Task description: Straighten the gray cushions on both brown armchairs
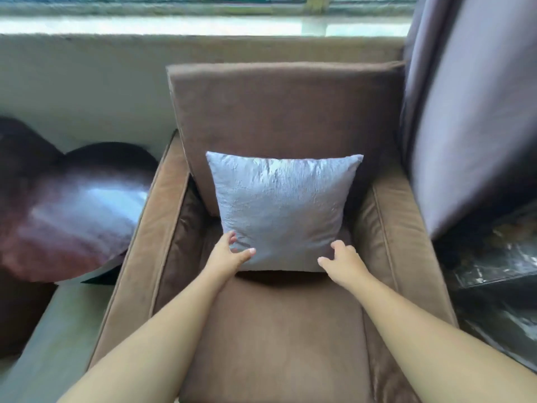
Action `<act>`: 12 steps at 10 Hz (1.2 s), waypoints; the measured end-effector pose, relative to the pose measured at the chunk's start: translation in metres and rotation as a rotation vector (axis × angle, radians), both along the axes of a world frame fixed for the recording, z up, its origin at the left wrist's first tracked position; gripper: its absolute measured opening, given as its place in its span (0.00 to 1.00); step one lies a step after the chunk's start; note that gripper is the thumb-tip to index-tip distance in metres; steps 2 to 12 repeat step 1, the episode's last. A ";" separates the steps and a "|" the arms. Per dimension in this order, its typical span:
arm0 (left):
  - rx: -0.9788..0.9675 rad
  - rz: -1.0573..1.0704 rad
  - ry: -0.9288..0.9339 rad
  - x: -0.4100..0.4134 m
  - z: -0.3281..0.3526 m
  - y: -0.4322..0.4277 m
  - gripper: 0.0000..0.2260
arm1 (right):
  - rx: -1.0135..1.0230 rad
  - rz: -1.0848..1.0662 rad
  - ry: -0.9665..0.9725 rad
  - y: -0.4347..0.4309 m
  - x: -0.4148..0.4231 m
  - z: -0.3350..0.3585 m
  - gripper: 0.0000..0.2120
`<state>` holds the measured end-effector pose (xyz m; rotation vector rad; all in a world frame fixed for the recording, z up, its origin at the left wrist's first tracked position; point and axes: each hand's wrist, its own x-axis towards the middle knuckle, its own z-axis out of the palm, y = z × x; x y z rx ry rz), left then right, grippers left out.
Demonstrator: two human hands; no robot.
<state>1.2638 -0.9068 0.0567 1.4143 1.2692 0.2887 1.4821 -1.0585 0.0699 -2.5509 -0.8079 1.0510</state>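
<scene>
Head view: the gray cushion (282, 210) stands upright on the seat of the brown armchair (276, 330), leaning against its backrest. My left hand (229, 251) pinches its lower left corner and my right hand (343, 257) grips its lower right corner. A curtain (465, 112) hangs just right.

Setting: a domestic sitting room. Indicators: one brown armchair (284, 112), fully upholstered, carrying a gray cushion (282, 210) against its backrest; a wide window (203, 13) with a pale sill directly behind; a full-length curtain (465, 112) to the right; a dark red heart-shaped cushion (72, 210) resting to the left.
</scene>
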 end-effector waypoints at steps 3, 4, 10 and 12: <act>-0.022 -0.081 0.034 -0.006 0.050 -0.024 0.38 | 0.051 -0.004 -0.008 -0.013 -0.015 0.055 0.25; -0.022 -0.081 0.034 -0.006 0.050 -0.024 0.38 | 0.051 -0.004 -0.008 -0.013 -0.015 0.055 0.25; -0.022 -0.081 0.034 -0.006 0.050 -0.024 0.38 | 0.051 -0.004 -0.008 -0.013 -0.015 0.055 0.25; -0.022 -0.081 0.034 -0.006 0.050 -0.024 0.38 | 0.051 -0.004 -0.008 -0.013 -0.015 0.055 0.25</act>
